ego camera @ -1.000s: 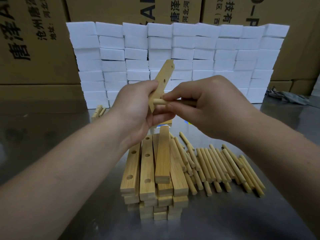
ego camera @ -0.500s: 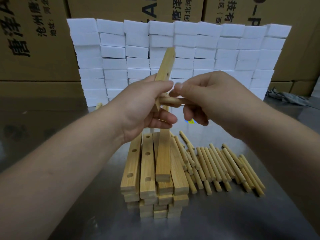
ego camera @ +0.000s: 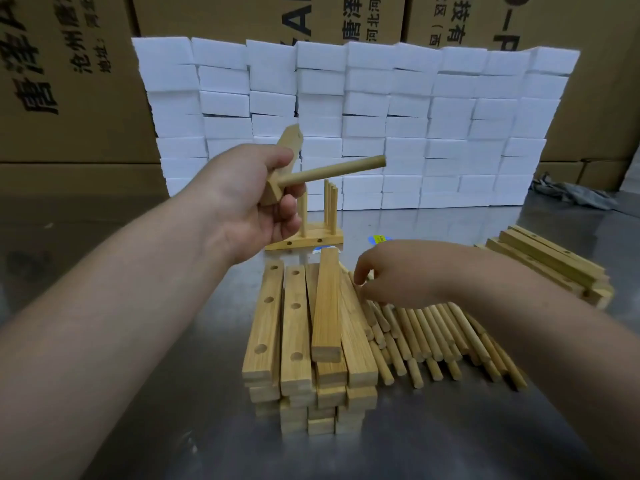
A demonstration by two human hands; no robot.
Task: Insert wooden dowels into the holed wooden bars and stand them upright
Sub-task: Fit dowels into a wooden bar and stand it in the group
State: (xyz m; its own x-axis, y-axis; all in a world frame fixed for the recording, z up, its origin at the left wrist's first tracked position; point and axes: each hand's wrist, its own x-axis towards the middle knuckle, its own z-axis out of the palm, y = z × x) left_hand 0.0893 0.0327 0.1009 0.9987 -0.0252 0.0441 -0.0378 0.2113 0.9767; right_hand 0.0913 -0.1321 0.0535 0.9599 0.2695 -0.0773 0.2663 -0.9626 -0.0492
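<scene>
The left hand (ego camera: 256,199) is held high over the steel table (ego camera: 450,427), palm turned inward. Its fingers are wrapped round a holed wooden bar (ego camera: 289,142) whose long axis tilts up and away. One dowel (ego camera: 332,173) juts from the bar, pointing right and slightly upward. The right hand (ego camera: 408,275) sits low, knuckles up, fingertips curled onto the loose dowels (ego camera: 436,334) beside the stack of bars (ego camera: 298,327). Whether it pinches one is unclear. Behind lies an assembled bar (ego camera: 304,240), its dowels upright.
</scene>
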